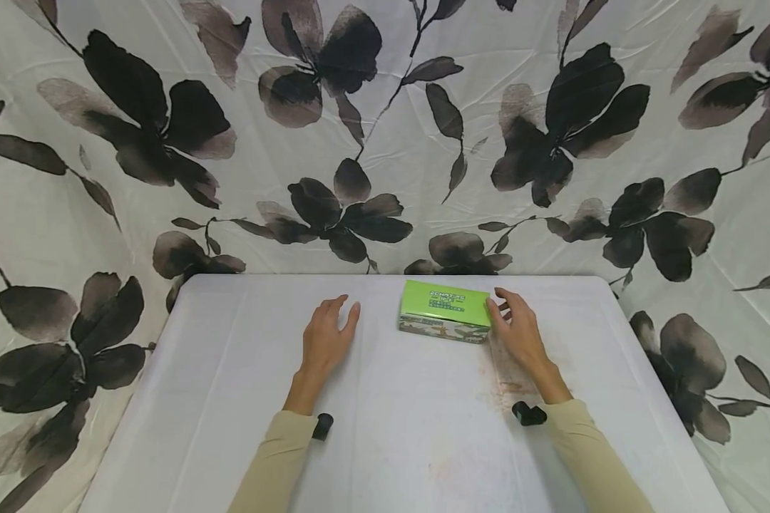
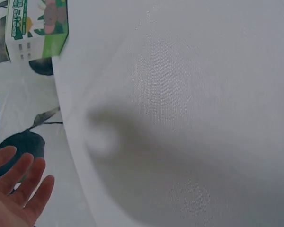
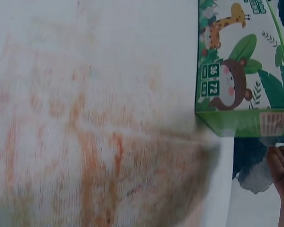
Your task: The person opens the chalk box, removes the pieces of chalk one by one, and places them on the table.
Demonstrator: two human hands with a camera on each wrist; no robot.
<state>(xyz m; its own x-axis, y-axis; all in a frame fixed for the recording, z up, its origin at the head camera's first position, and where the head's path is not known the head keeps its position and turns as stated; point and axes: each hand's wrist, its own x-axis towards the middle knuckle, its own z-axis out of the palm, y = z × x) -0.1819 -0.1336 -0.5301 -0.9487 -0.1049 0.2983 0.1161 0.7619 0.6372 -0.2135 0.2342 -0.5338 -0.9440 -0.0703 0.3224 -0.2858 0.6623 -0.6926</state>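
Both hands spread: right hand (image 1: 518, 331) touches green box (image 1: 445, 311); right wrist view alone shows its giraffe picture

Looks like an improvised recording set-up indoors, not a furnished room. White rectangular table with rounded corners (image 1: 231, 399), its surface marked with faint orange-brown stains (image 1: 507, 370). Behind and to both sides, creased white fabric printed with large black and grey flowers and leaves (image 1: 385, 142), hung as a backdrop and closing off whatever lies beyond. Small black wrist-mounted camera units (image 1: 527, 413) strapped at the cuffs of beige long sleeves (image 1: 276, 463). No furniture, walls or fittings visible past the cloth.
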